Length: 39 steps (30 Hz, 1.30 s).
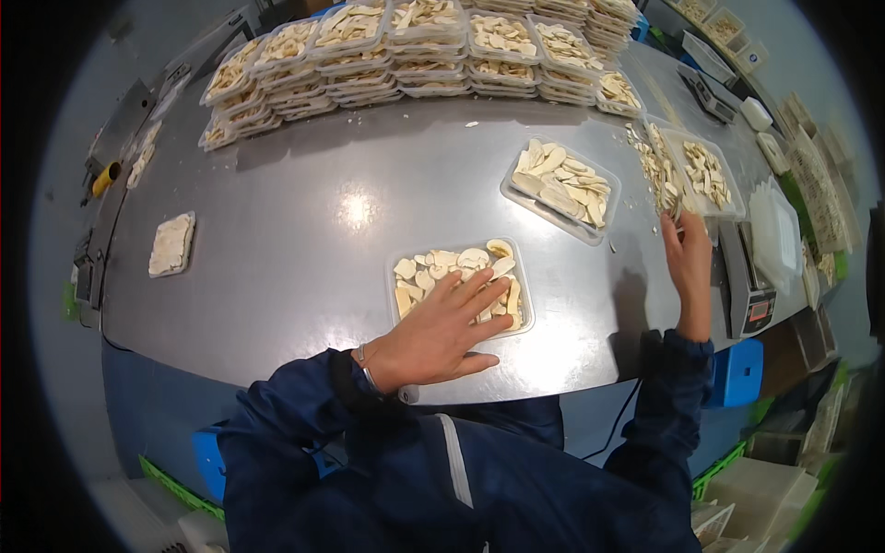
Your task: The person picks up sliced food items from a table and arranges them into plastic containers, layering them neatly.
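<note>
A clear plastic tray (527,314) of pale dried mushroom slices (474,258) sits in front of me near the table's edge. My left hand (449,325) lies palm down over those slices, fingers spread, gripping nothing. To the right, my right hand (688,245) reaches to a loose heap of slices (653,169) on the table. Its thumb and fingers pinch what looks like a small slice (675,205), partly hidden by the fingertips. Beyond the heap is a wider clear tray (734,190) with more slices. Another filled tray (508,190), set at an angle, lies between my hands.
Several stacks of filled trays (429,59) line the far side of the steel table (297,228). A digital scale (753,304) and nested plastic trays (774,228) stand at right. A small pale block (171,245) lies at left. Blue stools (738,373) are below the table.
</note>
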Each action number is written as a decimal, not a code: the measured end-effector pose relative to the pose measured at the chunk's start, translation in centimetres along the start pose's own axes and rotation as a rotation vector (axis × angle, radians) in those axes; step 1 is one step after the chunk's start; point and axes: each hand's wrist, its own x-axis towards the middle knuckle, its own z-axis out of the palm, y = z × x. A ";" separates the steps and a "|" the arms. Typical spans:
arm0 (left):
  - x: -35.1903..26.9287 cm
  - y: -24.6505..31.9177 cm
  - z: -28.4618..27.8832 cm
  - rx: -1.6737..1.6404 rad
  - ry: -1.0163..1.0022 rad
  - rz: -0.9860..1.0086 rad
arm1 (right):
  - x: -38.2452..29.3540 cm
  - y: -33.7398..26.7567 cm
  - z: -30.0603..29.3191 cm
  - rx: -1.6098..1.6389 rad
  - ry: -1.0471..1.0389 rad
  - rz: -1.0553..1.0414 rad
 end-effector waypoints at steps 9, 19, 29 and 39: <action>-0.1 -0.4 1.2 0.018 -0.020 -0.024 | -7.3 -7.6 4.4 0.952 -0.658 0.030; -0.7 -0.5 2.1 -0.003 -0.006 -0.059 | -5.3 -7.6 7.4 0.868 -0.771 0.066; -0.6 -0.5 1.9 -0.013 -0.039 -0.058 | -5.2 -7.7 9.0 0.795 -0.713 0.008; -0.7 -0.7 2.5 -0.033 0.094 -0.009 | -4.8 -6.9 9.4 0.863 -0.732 0.033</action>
